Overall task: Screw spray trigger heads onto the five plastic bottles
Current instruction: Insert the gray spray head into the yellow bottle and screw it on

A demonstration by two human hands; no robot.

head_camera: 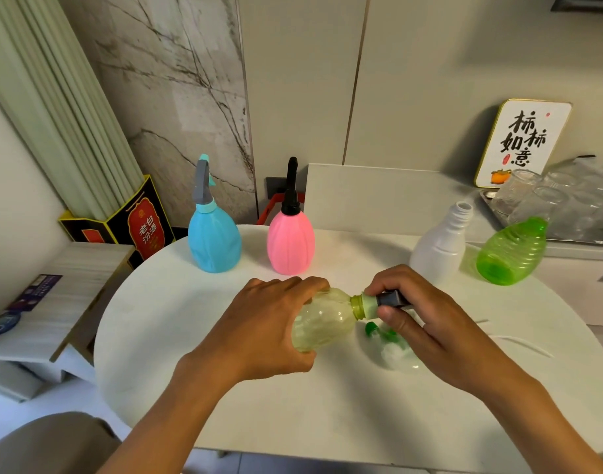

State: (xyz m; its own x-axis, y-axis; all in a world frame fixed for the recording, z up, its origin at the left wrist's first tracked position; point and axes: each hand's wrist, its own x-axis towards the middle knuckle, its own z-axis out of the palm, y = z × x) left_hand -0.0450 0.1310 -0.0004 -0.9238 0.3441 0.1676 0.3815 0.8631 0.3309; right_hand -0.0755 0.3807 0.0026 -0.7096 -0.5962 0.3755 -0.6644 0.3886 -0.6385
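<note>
My left hand (266,323) grips a pale yellow bottle (322,319) held on its side above the white table (225,405). My right hand (426,316) pinches the light-green collar of a grey spray trigger head (378,301) at the bottle's neck. At the back stand a blue bottle (214,241) with a grey trigger head and a pink bottle (290,244) with a black one. A white bottle (438,248) with an open neck stands at the right, beside a green ribbed bottle (514,251) leaning over. Loose trigger heads, green and white (390,343), lie under my right hand, partly hidden.
A raised white counter (378,196) behind the table carries a sign with calligraphy (524,142) and a tray of clear glasses (560,203). A dark gift box (142,224) stands at the left, above low white shelves (54,302). Thin white tubes (519,342) lie on the table's right.
</note>
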